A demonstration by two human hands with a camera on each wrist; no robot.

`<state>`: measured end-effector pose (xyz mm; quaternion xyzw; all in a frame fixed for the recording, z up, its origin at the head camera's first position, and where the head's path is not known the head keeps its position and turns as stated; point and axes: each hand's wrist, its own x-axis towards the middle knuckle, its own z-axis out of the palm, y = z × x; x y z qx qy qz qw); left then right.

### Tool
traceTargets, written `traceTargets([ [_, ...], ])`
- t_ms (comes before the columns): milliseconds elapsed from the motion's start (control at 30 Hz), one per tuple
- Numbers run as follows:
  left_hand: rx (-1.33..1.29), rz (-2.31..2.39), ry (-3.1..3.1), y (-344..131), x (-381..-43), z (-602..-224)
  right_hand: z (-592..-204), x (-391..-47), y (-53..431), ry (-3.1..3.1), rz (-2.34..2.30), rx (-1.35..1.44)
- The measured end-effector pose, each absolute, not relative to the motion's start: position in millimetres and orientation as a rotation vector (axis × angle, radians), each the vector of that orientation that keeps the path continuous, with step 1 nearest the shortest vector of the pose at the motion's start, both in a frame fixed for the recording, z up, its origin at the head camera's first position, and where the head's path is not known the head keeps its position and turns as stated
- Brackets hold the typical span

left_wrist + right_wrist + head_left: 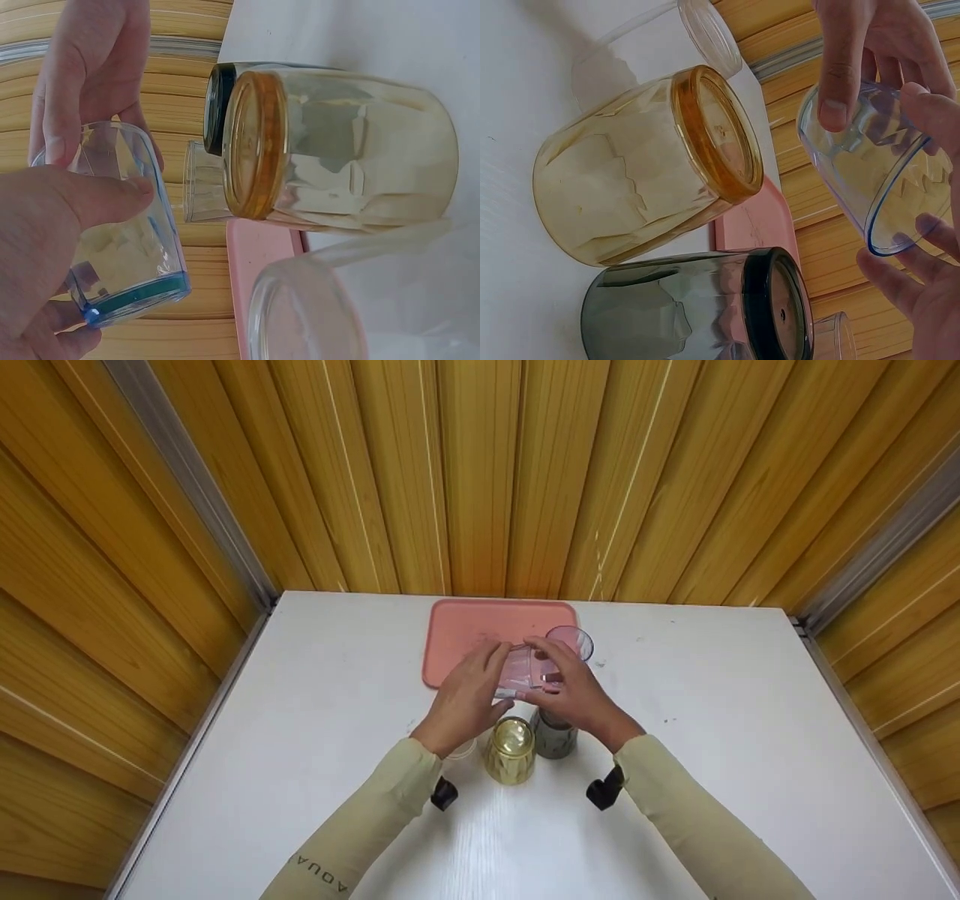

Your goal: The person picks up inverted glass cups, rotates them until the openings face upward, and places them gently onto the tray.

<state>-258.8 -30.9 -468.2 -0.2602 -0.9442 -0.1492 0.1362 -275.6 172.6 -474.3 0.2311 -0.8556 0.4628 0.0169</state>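
Observation:
A clear tumbler with a bluish-violet tint (517,669) is held up on its side between both hands, over the front of the pink tray. My left hand (465,694) grips it near the base, thumb across its wall in the left wrist view. At the rim end, my right hand (574,690) holds it with thumb and fingers spread around the edge. Below the hands, an amber glass (510,757) stands upside down on the white table. A grey glass (555,741), also upside down, is right beside it, partly covered by my right hand.
A colourless glass (622,60) stands to the left of the amber one, mostly behind my left hand in the head view. The pink tray (480,622) lies toward the table's back edge. Another violet-tinted glass (576,639) stands at its right edge. Wood-patterned walls (480,472) enclose the table.

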Motion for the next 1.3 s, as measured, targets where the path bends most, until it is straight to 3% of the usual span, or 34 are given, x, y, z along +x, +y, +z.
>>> traceTargets([
  [1300,-0.79,-0.4,-2.688,-32.2,-246.0,-465.0,-467.0,-281.7,189.5,-2.575,1.298,0.507],
])
